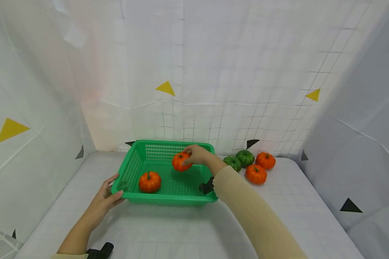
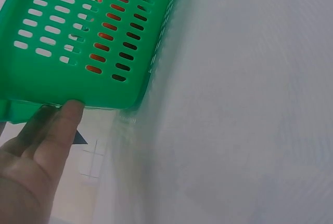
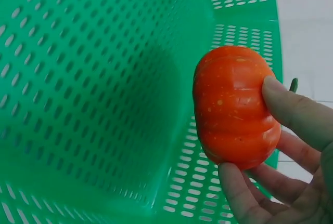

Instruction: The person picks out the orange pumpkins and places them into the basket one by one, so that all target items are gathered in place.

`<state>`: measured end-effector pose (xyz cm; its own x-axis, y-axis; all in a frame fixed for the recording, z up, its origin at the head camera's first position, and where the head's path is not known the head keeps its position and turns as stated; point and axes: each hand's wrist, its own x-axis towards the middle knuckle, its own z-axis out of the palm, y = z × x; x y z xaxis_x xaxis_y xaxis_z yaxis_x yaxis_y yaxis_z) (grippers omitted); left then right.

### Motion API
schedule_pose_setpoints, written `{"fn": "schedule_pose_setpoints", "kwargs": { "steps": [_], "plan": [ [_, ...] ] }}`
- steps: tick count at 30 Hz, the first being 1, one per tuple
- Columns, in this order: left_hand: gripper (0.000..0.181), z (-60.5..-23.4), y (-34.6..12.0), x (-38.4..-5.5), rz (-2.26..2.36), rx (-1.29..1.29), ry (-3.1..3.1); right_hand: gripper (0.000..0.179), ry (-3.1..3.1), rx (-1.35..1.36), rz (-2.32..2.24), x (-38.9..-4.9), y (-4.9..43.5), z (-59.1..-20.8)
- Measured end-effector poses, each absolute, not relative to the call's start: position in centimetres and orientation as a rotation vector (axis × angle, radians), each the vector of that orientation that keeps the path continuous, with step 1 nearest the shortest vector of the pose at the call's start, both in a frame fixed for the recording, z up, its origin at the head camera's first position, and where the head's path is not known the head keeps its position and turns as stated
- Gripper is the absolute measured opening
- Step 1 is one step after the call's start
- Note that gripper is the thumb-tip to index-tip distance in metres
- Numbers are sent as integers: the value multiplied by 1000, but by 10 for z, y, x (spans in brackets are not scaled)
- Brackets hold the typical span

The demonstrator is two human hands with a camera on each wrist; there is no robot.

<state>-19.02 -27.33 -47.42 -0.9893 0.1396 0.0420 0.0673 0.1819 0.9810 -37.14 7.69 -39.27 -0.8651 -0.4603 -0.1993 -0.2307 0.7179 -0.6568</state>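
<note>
Thumb and fingertips of the right hand [image 1: 197,154] pinch an orange pumpkin [image 3: 234,107] from opposite sides, its green stem [image 3: 294,84] just beyond the thumb. The pumpkin is held over the interior of a green basket [image 1: 171,198], toward the far wall. The left hand [image 1: 102,200] grips the basket's near left corner between thumb and fingers. A second pumpkin [image 1: 150,182], also orange, rests inside near that corner. Right of the basket, two green pumpkins [image 1: 245,158] and two orange ones [image 1: 256,175] lie grouped on the white table [image 1: 188,233].
</note>
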Motion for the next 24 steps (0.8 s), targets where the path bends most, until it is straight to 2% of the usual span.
{"fn": "schedule_pose_setpoints", "kwargs": {
  "steps": [24],
  "plan": [
    [72, -475, -274, -192, 1970, 201, 2387, 56, 2520, -483, -937, -380, 68, -424]
  ]
}}
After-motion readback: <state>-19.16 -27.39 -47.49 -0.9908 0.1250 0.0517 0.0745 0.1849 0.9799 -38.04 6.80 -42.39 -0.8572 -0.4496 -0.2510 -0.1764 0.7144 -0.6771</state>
